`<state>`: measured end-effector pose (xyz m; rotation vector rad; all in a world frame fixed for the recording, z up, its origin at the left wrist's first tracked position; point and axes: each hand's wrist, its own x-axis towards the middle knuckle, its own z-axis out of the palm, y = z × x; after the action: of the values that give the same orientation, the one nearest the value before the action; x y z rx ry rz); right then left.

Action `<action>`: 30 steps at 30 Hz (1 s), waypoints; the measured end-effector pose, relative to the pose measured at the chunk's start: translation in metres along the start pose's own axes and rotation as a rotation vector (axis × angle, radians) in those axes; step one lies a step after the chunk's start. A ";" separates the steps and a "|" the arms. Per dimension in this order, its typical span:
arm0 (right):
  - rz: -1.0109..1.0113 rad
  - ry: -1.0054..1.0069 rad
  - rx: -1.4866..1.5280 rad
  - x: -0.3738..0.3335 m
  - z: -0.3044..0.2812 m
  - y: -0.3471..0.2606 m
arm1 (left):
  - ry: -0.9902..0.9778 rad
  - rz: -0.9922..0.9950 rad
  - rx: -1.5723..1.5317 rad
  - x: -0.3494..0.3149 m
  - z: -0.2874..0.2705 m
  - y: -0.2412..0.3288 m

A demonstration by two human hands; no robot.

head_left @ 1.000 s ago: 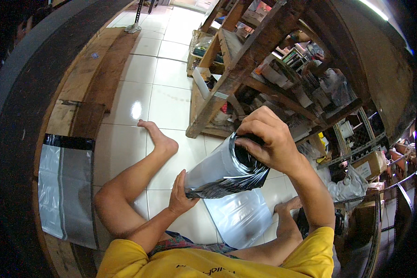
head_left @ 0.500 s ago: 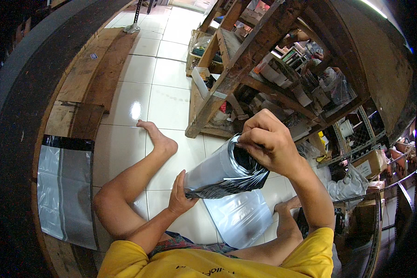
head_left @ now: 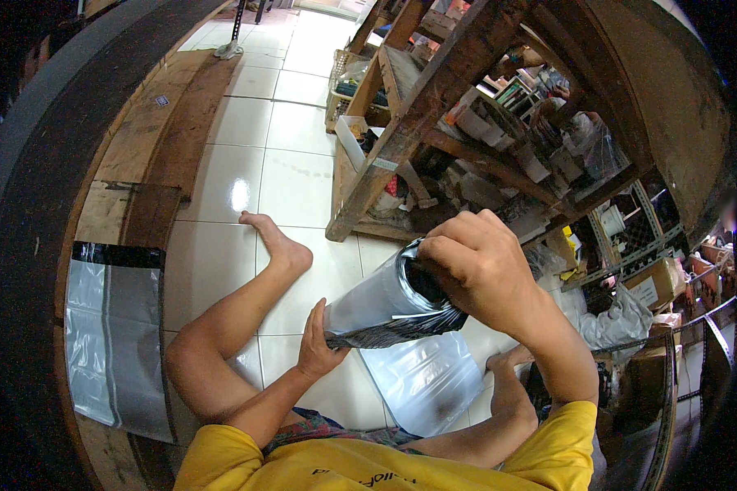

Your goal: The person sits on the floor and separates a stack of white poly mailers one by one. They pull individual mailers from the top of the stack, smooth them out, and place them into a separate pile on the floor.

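I sit on a white tiled floor holding a grey plastic mailer bag with a black inside, its mouth pointing up and away. My left hand grips the bag's lower end. My right hand is closed over the open mouth, fingers curled at its rim. Below the bag, a second grey mailer bag lies flat on the floor between my legs.
A stack of grey mailers with a black strip lies on a wooden board at my left. A wooden shelf frame crowded with boxes and goods stands ahead and to the right. My left leg and foot stretch forward.
My right hand has shifted slightly at the bag's mouth, and the bag sits a little lower. Everything else holds still.
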<state>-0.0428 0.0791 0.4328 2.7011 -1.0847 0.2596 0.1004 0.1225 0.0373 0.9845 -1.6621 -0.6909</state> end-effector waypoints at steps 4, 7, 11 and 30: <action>0.054 -0.026 0.044 0.001 -0.011 -0.018 | -0.018 -0.007 0.004 0.002 -0.004 0.007; 0.069 -0.152 0.025 0.006 -0.022 -0.018 | -0.010 0.015 0.029 0.002 -0.002 0.009; 0.070 -0.404 0.030 0.022 -0.029 -0.015 | 0.049 0.042 0.005 0.003 0.004 0.005; 0.077 -0.692 0.272 0.036 -0.007 0.010 | 0.072 0.024 0.017 0.007 0.004 0.006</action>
<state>-0.0251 0.0505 0.4499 3.0801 -1.4026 -0.6097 0.0941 0.1192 0.0446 0.9890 -1.6171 -0.6198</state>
